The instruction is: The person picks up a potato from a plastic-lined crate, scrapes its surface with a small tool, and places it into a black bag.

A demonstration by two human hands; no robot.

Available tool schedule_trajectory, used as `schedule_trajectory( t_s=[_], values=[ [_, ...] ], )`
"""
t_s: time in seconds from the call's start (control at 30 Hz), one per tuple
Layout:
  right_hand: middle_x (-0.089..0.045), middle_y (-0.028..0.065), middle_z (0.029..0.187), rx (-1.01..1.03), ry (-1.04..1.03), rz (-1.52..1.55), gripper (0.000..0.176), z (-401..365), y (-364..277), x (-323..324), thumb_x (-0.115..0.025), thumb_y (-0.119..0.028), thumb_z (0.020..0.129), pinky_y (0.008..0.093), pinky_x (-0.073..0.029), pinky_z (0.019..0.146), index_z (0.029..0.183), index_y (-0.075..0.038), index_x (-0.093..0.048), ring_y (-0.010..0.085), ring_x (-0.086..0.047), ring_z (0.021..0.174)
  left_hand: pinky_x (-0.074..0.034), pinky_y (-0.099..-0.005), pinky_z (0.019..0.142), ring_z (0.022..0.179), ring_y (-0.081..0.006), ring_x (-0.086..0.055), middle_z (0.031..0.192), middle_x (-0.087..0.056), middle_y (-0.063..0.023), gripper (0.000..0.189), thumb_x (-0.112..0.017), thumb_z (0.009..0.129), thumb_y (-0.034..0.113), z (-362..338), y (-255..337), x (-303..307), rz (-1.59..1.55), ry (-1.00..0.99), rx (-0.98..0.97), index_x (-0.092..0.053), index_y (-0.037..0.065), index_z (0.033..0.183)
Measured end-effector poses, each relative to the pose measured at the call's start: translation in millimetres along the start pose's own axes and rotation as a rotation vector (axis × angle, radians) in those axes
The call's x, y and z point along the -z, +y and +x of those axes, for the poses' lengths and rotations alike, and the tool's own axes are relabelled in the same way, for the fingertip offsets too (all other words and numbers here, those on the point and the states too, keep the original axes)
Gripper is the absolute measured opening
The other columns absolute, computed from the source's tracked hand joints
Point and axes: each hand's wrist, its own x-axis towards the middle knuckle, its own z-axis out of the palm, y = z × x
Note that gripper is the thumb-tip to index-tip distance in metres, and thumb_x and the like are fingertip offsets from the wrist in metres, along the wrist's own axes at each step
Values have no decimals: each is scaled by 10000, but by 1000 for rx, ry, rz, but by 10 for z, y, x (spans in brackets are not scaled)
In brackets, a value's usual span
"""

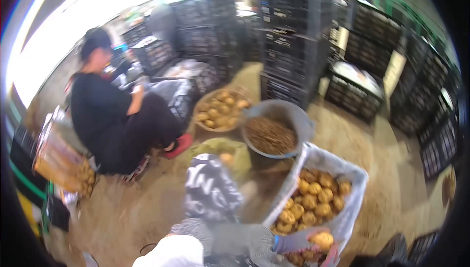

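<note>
My right hand [301, 242] wears a greyish-purple glove with a blue cuff. Its fingers are curled round a yellow-brown potato [322, 240], just above a lined crate [361, 188]. Many potatoes [309, 201] of similar colour fill the crate below. My left hand does not show; a white sleeve [171, 252] lies at the bottom edge on that side. Dark cloth with white letters [210, 186] rises in front of me. Beyond it, a yellowish-green sack [223, 152] lies on the floor with one round potato-like item on it.
A blue-grey tub [306, 125] of brown debris stands past the crate, beside a basin [197, 122] of potatoes. A person [105, 115] in dark clothes sits at the left. Black crates [289, 37] are stacked behind, with more crates [355, 91] at right.
</note>
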Motion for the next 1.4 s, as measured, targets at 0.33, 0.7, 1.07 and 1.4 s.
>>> schedule_trajectory(
  t_s=[0.33, 0.7, 1.07, 1.4],
  values=[
    [-540, 144, 1334, -218, -301, 314, 443, 38, -383, -246, -530, -193, 992, 365, -489, 951, 1384, 7, -475, 257, -569, 1170, -423, -292, 1027, 1160, -171, -551, 1225, -611, -58, 470, -658, 890, 123, -242, 487, -34, 234, 45, 78, -567, 108, 1351],
    [-516, 134, 1340, -218, -198, 238, 613, -17, -255, -239, -597, -351, 984, 353, -489, 934, 1458, -29, -378, 241, -563, 1148, -467, -296, 876, 966, -163, -621, 1053, -683, -10, 306, -554, 924, 190, -55, 188, 104, 211, 32, -62, -686, 96, 1184],
    [-514, 123, 1392, -34, -60, 327, 529, 174, -409, -123, -563, -155, 980, 304, -394, 1064, 1451, 29, -408, 185, -483, 1275, -488, -291, 992, 1175, -161, -570, 1272, -580, -53, 640, -741, 808, -19, 2, 667, -187, -12, -13, 145, -486, 64, 1389],
    [-565, -12, 859, 160, 107, -40, 547, 4, -350, -54, -415, -45, 1008, 171, -340, 576, 1537, -22, -276, 35, -397, 662, -486, -320, 989, 1147, -234, -596, 1245, -572, -100, 736, -845, 684, 29, -30, 586, -213, 909, 98, -88, -536, 44, 1352]
  ],
)
